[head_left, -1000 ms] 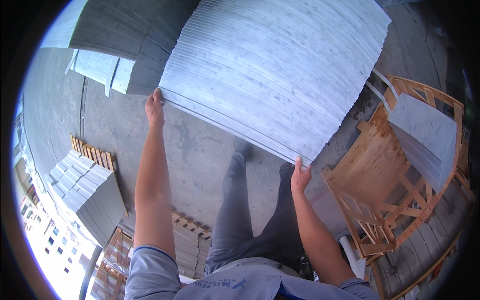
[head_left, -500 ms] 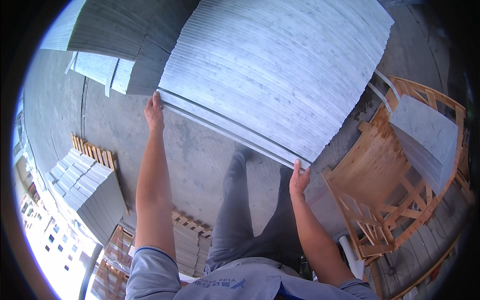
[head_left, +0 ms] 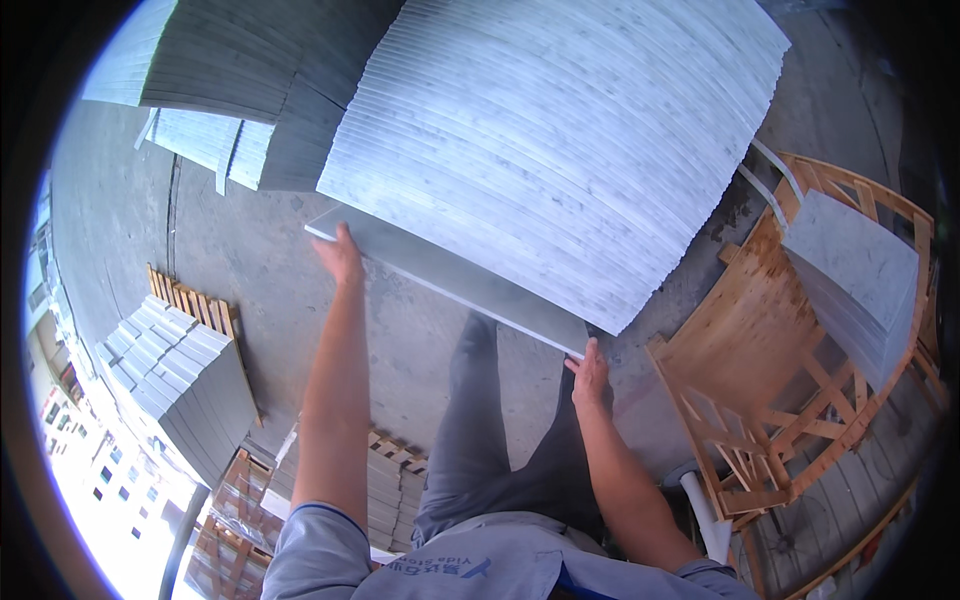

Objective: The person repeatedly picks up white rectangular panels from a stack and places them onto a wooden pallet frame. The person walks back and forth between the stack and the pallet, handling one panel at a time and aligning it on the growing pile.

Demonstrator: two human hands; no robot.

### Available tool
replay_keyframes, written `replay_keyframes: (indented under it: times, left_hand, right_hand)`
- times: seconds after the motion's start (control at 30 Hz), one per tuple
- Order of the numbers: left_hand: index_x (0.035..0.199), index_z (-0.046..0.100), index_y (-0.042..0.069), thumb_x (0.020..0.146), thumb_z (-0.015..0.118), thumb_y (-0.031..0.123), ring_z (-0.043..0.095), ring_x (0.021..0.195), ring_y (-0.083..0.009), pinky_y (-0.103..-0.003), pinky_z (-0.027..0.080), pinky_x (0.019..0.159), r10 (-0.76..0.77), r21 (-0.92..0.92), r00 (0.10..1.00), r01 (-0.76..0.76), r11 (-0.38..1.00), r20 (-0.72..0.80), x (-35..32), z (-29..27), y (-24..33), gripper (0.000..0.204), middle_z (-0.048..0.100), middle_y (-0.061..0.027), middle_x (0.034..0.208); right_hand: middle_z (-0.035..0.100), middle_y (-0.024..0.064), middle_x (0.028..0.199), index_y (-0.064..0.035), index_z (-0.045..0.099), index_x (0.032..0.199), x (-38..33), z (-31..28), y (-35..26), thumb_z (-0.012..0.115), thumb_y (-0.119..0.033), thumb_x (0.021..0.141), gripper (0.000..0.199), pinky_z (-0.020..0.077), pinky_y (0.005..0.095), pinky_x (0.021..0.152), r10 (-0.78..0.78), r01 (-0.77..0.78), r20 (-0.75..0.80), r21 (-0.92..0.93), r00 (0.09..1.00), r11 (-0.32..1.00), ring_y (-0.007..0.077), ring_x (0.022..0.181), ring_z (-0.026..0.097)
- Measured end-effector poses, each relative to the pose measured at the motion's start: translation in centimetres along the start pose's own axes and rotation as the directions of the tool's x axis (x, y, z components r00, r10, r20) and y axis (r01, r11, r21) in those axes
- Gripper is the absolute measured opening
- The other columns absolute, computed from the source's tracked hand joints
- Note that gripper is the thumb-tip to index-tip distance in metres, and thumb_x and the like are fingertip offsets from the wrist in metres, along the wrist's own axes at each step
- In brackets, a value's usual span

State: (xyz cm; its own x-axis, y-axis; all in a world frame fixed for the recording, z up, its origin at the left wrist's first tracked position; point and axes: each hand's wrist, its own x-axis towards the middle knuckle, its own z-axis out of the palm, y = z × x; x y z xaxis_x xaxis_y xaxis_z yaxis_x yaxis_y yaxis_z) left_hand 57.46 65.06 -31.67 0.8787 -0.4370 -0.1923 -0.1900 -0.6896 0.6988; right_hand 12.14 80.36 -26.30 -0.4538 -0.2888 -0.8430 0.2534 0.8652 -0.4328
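Observation:
A long grey stone slab (head_left: pixel 455 278) with a pale edge is held between my two hands, its broad face tilted into view. My left hand (head_left: pixel 342 256) is closed on the slab near its left end, thumb over the top edge. At the opposite end my right hand (head_left: pixel 590 376) grips its right corner. Just beyond the slab stands a large stack of white-grey stone slabs (head_left: pixel 560 140), set on edge side by side. The slab leans away from the stack's front face, with a gap at the top. My fingers behind the slab are partly hidden.
More slab stacks (head_left: pixel 250 60) stand at the upper left. On the left, another stack of slabs (head_left: pixel 190 380) rests by a wooden pallet (head_left: pixel 195 300). To the right is a wooden crate (head_left: pixel 735 350) with pale slabs (head_left: pixel 850 270) in it. Concrete floor (head_left: pixel 270 240) lies between.
The front slab has come away from the stack toward me and tilted, so its broad grey face now shows. Both hands moved nearer my body with it, the left also shifting right.

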Motion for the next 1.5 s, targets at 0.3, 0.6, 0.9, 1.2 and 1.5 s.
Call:
replay_keyframes:
  times: [0.3, 0.6, 0.9, 1.2, 1.5]
  left_hand:
    - [0.106, 0.053, -0.005, 0.078, 0.062, 0.022, 0.057, 0.083, -0.0258, -0.041, 0.049, 0.066, -0.641, -0.236, 0.646, 0.757, 0.61, 0.415, -22.1, -0.2, -1.8, 0.04, 0.058, -0.0136, 0.098]
    - [0.11, 0.047, -0.011, 0.077, 0.061, 0.01, 0.06, 0.088, -0.0333, -0.046, 0.054, 0.075, -0.466, -0.218, 0.708, 0.646, 0.732, 0.531, -21.5, -2.7, -0.4, 0.042, 0.056, -0.0196, 0.101]
    - [0.109, 0.05, -0.007, 0.079, 0.06, 0.011, 0.059, 0.085, -0.031, -0.042, 0.052, 0.069, -0.593, -0.02, 0.537, 0.751, 0.66, 0.6, -30.2, -12.6, 6.1, 0.037, 0.055, -0.0177, 0.101]
    - [0.106, 0.052, 0.001, 0.083, 0.057, 0.014, 0.059, 0.089, -0.0286, -0.04, 0.052, 0.076, -0.68, 0.078, 0.414, 0.819, 0.568, 0.606, -42.0, -15.8, 5.8, 0.026, 0.058, -0.0124, 0.1]
    - [0.116, 0.05, 0.001, 0.082, 0.059, 0.01, 0.058, 0.098, -0.0284, -0.038, 0.05, 0.083, -0.604, 0.236, 0.045, 0.896, 0.377, 0.795, -56.4, -13.1, 10.3, 0.036, 0.058, -0.0138, 0.109]
  right_hand:
    - [0.061, 0.0178, 0.091, 0.0061, 0.053, 0.098, -0.1, -1.8, 3.7, 0.062, -0.014, 0.081, 0.028, 0.0552, 0.0353, 0.064, 0.41, -0.43, 0.159, 0.127, 0.898, 0.894, 0.0285, 0.078, 0.064]
    - [0.059, 0.0169, 0.1, 0.006, 0.051, 0.106, -2.9, -5.7, 1.1, 0.061, -0.023, 0.082, 0.039, 0.0545, 0.0406, 0.066, 0.396, -0.459, 0.401, 0.069, 0.826, 0.886, 0.0326, 0.081, 0.064]
    - [0.063, 0.0126, 0.098, -0.0008, 0.055, 0.106, -2.6, -15.8, 0.4, 0.056, -0.045, 0.084, 0.049, 0.0489, 0.0393, 0.08, 0.548, -0.704, 0.509, 0.179, 0.664, 0.688, 0.0253, 0.087, 0.062]
    - [0.058, 0.0135, 0.097, 0.0004, 0.054, 0.104, -4.9, -28.1, -3.7, 0.056, -0.014, 0.078, 0.03, 0.0472, 0.0414, 0.084, 0.245, -0.599, 0.682, 0.346, 0.689, 0.723, 0.0264, 0.093, 0.058]
    - [0.06, 0.0139, 0.094, 0.0033, 0.057, 0.1, -11.8, -43.9, -13.6, 0.059, -0.011, 0.075, 0.029, 0.0508, 0.0362, 0.073, 0.178, -0.336, 0.431, 0.324, 0.884, 0.884, 0.0256, 0.085, 0.06]
